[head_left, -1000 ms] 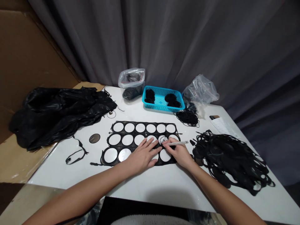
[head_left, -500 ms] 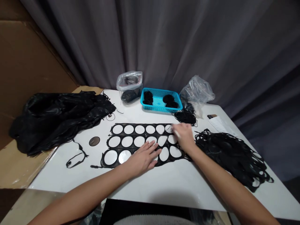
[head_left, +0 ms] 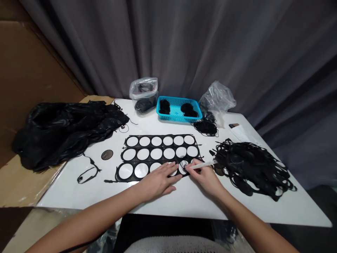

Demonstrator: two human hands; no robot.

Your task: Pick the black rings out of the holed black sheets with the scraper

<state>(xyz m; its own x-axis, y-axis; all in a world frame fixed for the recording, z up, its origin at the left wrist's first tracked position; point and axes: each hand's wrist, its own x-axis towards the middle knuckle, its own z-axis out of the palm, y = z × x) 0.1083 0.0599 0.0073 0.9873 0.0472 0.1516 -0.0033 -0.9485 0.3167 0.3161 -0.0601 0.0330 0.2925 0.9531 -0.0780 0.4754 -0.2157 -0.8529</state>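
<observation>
Right hand now back at nearest row of holed black sheet, from far-right corner; fingers pinch pen-like white tool. Sheet's skewed right end now flat on table, apparently settled for tool work. Left hand presses sheet, fingers extended, grasping nothing.

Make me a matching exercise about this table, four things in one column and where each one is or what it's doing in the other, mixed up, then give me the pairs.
1. Blue perforated plastic basket
2. Left hand
3. Right hand
4. Tangled pile of black strips and loops

A. Grips a slim white stick-like tool
B. Nearest the table's right edge
C. Lies palm-down across the front row of the flat black sheet with round holes
D. Near the grey curtain

Pairs: 1-D, 2-C, 3-A, 4-B
</observation>
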